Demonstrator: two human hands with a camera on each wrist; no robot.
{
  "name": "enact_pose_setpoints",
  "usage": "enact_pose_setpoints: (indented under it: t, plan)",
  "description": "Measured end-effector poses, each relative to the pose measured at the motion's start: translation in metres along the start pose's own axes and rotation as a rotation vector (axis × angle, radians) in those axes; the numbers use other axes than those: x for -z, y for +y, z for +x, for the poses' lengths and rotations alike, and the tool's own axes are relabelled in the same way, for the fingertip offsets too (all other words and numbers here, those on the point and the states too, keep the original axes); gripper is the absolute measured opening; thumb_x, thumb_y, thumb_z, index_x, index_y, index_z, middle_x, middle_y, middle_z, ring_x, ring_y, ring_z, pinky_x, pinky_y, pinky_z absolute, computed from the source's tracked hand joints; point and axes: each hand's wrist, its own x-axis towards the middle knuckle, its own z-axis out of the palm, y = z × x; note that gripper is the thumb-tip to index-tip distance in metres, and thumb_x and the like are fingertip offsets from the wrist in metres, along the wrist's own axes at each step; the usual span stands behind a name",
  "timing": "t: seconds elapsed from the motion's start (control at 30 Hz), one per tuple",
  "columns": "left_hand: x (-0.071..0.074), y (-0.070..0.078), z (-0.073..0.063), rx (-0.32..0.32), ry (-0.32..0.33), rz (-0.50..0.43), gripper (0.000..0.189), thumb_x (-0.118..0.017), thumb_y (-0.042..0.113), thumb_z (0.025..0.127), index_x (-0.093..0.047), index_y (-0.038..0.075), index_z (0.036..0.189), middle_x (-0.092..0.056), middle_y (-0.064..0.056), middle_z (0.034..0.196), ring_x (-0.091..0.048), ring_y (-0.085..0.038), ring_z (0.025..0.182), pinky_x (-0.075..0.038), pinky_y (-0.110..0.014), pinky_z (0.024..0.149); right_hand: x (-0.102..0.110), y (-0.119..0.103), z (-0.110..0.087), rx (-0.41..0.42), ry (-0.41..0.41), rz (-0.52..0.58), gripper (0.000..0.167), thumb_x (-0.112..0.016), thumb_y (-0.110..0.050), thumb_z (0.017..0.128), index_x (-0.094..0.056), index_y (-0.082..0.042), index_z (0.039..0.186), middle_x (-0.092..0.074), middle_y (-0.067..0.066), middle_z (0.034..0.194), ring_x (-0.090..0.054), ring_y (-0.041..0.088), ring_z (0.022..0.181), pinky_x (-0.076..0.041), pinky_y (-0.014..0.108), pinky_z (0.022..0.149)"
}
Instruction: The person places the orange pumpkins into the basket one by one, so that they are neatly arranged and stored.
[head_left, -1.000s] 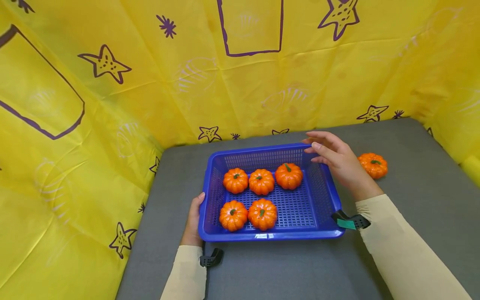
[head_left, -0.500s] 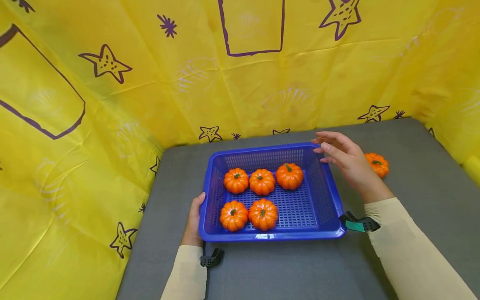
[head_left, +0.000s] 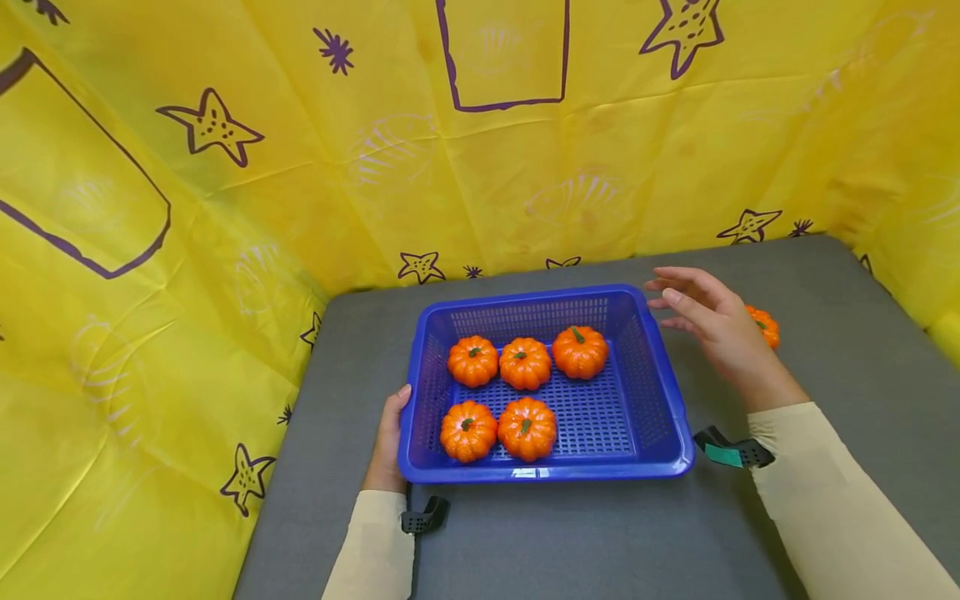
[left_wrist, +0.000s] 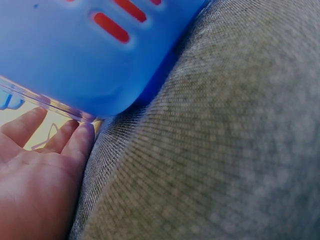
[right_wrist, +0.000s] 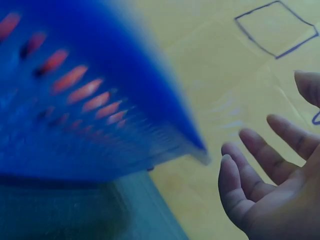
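A blue perforated plastic basket (head_left: 615, 471) stands on the grey table. My left hand (head_left: 386, 446) holds its left side, thumb at the rim; in the left wrist view, the fingers (left_wrist: 77, 140) of that hand reach under the rim. Inside the basket lie several small orange pumpkins, among them a back right one (head_left: 580, 353) and a front left one (head_left: 468, 432). My right hand (head_left: 723, 329) hovers just off the basket's back right corner, fingers loosely bent and holding nothing. Behind it, a lone pumpkin (head_left: 768, 327) on the table is partly hidden.
Yellow cloth (head_left: 495, 200) with purple starfish drawings hangs behind the table and along both sides. The grey tabletop (head_left: 547, 542) extends around the basket. Each wrist bears a black camera mount, the right one (head_left: 731, 452) with green tape.
My right hand has drifted right, from the basket's back right corner to just outside it, covering more of the lone pumpkin. The left hand and the basket stay nearly still.
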Motion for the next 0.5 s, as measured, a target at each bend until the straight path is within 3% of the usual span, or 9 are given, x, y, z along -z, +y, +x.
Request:
enact_pose_setpoints:
  t: [0.23, 0.5]
  plan:
    - [0.000, 0.000, -0.001, 0.011, -0.002, -0.013, 0.079, -0.042, 0.057, 0.107, -0.035, 0.008, 0.167, -0.053, -0.019, 0.157, -0.063, -0.026, 0.128, -0.051, -0.042, 0.108, 0.004, 0.005, -0.006, -0.025, 0.004, -0.127, 0.035, -0.058, -0.014, 0.113, -0.064, -0.012, 0.148, -0.069, 0.002, 0.133, -0.067, 0.018, 0.117, -0.056, 0.025, 0.092]
    - [0.001, 0.000, -0.001, 0.017, -0.004, -0.013, 0.079, -0.041, 0.058, 0.107, -0.034, 0.008, 0.168, -0.051, -0.020, 0.159, -0.062, -0.027, 0.130, -0.051, -0.043, 0.108, 0.012, 0.005, -0.014, -0.033, 0.045, -0.124, 0.036, -0.059, -0.012, 0.113, -0.064, -0.012, 0.148, -0.068, 0.004, 0.136, -0.065, 0.021, 0.120, -0.055, 0.024, 0.091]
